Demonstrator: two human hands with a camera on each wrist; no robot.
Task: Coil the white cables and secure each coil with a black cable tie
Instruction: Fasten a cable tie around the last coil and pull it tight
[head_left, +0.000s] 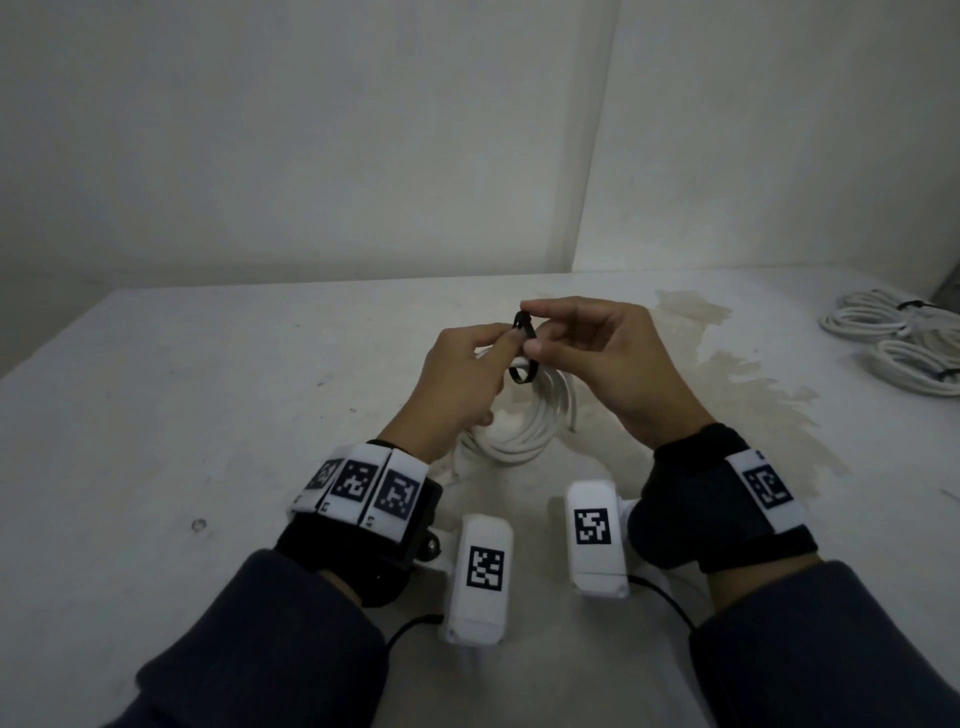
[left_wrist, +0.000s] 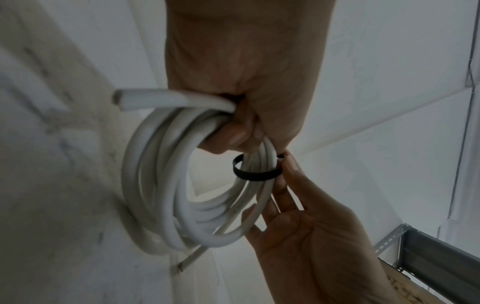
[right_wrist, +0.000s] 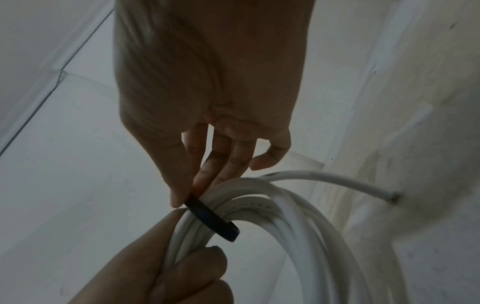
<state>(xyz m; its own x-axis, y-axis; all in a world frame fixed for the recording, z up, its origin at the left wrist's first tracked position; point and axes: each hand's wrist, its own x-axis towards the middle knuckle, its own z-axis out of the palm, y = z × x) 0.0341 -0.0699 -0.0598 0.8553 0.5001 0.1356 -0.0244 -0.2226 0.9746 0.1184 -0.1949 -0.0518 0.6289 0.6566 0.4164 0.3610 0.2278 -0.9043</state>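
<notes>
I see tied coils (head_left: 898, 340) at the tabletop's (head_left: 208, 415) far right. My left hand (head_left: 462, 374) grips the white coil (head_left: 524, 426) above it — right hand (head_left: 597, 358) pinching the black cable tie (head_left: 521, 348), loose around it.

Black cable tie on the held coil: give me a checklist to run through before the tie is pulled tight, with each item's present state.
1. Left hand grips the white coil: ok.
2. Black cable tie loops around all the gathered strands: ok.
3. Right hand pinches the tie: ok.
4. Tail threaded through the tie's head: cannot tell.
5. Tie snug on the bundle: not ok, loop is loose.
6. Free cable end tucked in: not ok, it sticks out.
</notes>
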